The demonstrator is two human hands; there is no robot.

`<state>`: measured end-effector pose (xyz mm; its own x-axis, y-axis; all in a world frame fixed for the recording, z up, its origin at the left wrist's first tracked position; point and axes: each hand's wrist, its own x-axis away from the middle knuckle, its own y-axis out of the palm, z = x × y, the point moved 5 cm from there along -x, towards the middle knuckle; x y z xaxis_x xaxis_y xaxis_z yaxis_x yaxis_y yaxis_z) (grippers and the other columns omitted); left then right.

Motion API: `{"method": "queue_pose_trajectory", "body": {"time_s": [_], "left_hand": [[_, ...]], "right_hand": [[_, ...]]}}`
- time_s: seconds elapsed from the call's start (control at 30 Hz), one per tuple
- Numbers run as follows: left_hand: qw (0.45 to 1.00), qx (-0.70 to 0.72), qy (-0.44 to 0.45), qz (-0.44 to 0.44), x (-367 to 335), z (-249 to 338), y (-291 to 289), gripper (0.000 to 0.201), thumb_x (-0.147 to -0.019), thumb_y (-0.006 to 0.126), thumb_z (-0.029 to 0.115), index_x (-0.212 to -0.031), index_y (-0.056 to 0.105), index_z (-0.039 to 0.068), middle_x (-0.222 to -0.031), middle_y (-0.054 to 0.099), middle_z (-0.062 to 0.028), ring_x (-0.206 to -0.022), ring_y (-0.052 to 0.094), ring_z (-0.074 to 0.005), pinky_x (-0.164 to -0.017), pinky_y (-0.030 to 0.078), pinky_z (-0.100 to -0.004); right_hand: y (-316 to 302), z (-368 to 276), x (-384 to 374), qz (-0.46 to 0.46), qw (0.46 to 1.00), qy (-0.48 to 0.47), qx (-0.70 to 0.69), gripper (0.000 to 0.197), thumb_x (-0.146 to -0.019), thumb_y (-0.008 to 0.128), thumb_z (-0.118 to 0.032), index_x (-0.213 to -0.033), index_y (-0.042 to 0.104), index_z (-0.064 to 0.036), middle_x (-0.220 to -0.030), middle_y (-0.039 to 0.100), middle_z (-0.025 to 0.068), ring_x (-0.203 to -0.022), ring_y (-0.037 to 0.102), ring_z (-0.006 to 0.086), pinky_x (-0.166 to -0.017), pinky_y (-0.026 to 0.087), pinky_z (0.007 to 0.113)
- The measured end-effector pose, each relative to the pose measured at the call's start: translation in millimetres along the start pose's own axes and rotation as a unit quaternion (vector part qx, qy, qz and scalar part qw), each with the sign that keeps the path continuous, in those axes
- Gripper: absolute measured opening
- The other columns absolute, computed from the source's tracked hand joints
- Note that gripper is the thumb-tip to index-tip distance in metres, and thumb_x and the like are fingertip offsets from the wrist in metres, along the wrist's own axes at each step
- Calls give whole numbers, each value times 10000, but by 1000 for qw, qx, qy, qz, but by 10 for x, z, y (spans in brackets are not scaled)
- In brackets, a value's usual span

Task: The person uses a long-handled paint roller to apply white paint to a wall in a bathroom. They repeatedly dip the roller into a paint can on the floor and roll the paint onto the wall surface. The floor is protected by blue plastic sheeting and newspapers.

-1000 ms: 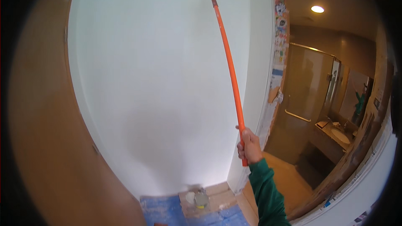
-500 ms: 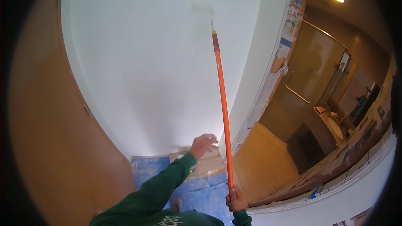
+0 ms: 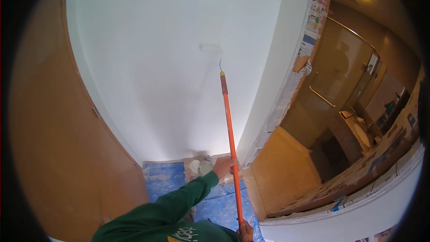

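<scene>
A paint roller [image 3: 210, 47] rests against the white wall [image 3: 148, 40], fixed by a bent wire frame to a long orange extension pole [image 3: 230, 127]. Partway up the pole, my left hand [image 3: 224, 166] is closed around it. My right hand [image 3: 245, 231] grips the pole's lower end, close to my body. Both arms wear green sleeves. Below my left hand, on cardboard at the wall's foot, sit a pale round container [image 3: 205, 167] and a white roundish thing [image 3: 194, 166], partly hidden.
A blue drop cloth [image 3: 165, 179] covers the floor by the wall. To the left stands a brown wooden door [image 3: 85, 152]. On the right, a paper-masked door frame [image 3: 286, 94] borders a bathroom with a glass shower door [image 3: 329, 76] and a sink counter [image 3: 351, 134].
The roller has come down the wall and slightly left. My left hand, open and off the pole before, now holds it. My right hand has moved lower.
</scene>
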<state>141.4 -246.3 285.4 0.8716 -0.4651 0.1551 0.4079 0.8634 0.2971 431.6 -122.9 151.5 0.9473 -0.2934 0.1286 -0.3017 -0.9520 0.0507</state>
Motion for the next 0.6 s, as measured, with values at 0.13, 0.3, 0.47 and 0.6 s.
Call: {"method": "queue_pose_trajectory", "body": {"time_s": [0.13, 0.3, 0.47, 0.6], "left_hand": [[1000, 7, -4, 7, 35, 41, -168, 274, -911, 515, 237, -944, 576, -28, -834, 645, -123, -716, 652, -208, -602, 551, -327], [1000, 2, 7, 24, -92, 82, -473, 276, -913, 506, 235, -960, 572, -29, -834, 645, -125, -714, 656, -213, -586, 542, -322], [995, -64, 68, 34, -175, 854, -426, 298, -913, 506, 246, -1017, 574, -25, -873, 656, -123, -739, 662, -216, -645, 528, -290], [986, -75, 145, 28, -99, 1636, -534, 335, -913, 504, 274, -1059, 566, -22, -905, 654, -127, -748, 664, -212, -666, 528, -292]], "right_hand": [[160, -137, 33, -12, 1000, 8, -22, 468, -933, 449, -415, -1209, 529, -46, -542, 399, -61, -447, 356, 44, -387, 273, 211], [463, 103, -167, -6, 1000, 0, 1, 434, -941, 445, -355, -1224, 510, -32, -561, 398, -63, -461, 349, 32, -389, 274, 211], [790, -122, -611, 3, 998, -28, 53, 412, -926, 426, -315, -1197, 525, -20, -580, 489, 3, -486, 473, 76, -453, 398, 245], [1273, -741, -1008, -39, 992, -116, 17, 360, -941, 443, -214, -1218, 490, 11, -676, 431, -27, -479, 402, 36, -426, 361, 196]]}}
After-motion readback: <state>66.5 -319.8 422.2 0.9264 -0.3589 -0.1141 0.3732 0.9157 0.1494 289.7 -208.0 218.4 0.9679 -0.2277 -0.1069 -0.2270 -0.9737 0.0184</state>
